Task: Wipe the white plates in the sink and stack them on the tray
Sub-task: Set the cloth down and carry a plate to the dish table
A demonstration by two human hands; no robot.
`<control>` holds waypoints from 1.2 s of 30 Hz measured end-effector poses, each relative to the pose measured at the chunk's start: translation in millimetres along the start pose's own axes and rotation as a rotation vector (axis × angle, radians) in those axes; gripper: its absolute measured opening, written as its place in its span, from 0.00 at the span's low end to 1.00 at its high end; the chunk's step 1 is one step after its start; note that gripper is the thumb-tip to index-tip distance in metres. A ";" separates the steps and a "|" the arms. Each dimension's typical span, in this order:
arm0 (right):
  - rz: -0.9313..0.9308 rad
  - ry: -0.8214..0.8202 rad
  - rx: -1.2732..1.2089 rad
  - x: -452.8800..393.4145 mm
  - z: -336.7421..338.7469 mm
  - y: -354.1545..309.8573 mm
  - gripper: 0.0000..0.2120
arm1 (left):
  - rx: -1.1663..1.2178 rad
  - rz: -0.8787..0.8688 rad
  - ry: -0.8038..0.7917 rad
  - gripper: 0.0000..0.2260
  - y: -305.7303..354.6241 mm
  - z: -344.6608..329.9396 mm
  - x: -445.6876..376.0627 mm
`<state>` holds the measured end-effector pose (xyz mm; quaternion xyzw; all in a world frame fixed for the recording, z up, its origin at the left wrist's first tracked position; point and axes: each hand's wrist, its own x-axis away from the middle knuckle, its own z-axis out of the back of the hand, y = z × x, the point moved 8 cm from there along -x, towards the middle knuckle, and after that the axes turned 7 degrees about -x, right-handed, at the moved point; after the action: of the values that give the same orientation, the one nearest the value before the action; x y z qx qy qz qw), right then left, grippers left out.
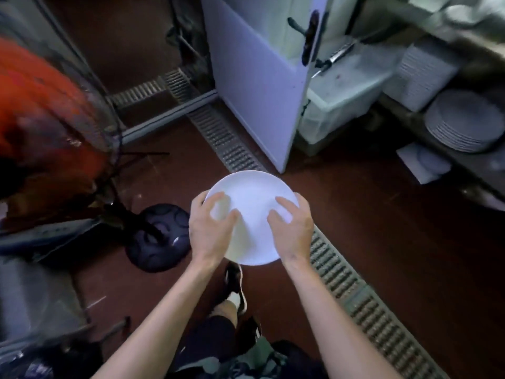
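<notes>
A person's left hand (pixel 211 228) and right hand (pixel 291 228) grip opposite rims of a white plate (pixel 251 203), thumbs curled over its face, above a red floor (pixel 382 242). A wet rim could slip from either grip and shatter below. No writing is legible anywhere.

We see a dark red-brown floor (pixel 382 214) with a long grey metal drain grate (pixel 352 285) set into it and a round black fan base (pixel 158 236) standing on it.
</notes>
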<state>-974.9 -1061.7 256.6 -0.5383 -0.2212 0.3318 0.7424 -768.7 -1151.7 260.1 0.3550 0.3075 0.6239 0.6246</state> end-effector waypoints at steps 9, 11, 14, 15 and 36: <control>-0.163 0.325 0.061 -89.5 118.3 35.3 0.15 | 0.013 -0.199 -0.355 0.19 106.4 -165.7 -56.9; -0.192 0.395 0.077 -101.6 142.0 36.8 0.14 | 0.007 -0.247 -0.429 0.20 130.7 -197.2 -63.6; -0.250 0.529 0.066 -111.4 177.3 43.8 0.14 | -0.004 -0.329 -0.531 0.19 164.9 -241.8 -64.3; -0.270 0.564 0.058 -112.7 188.6 46.8 0.14 | -0.010 -0.360 -0.562 0.19 175.6 -255.4 -61.8; -0.331 1.052 0.108 -187.9 530.1 151.7 0.15 | -0.072 -0.688 -0.915 0.21 410.6 -589.4 81.5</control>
<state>-1505.1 -822.7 289.4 -0.5507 0.1153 -0.0922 0.8215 -1484.0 -1047.8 275.2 0.4467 0.0823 0.1777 0.8730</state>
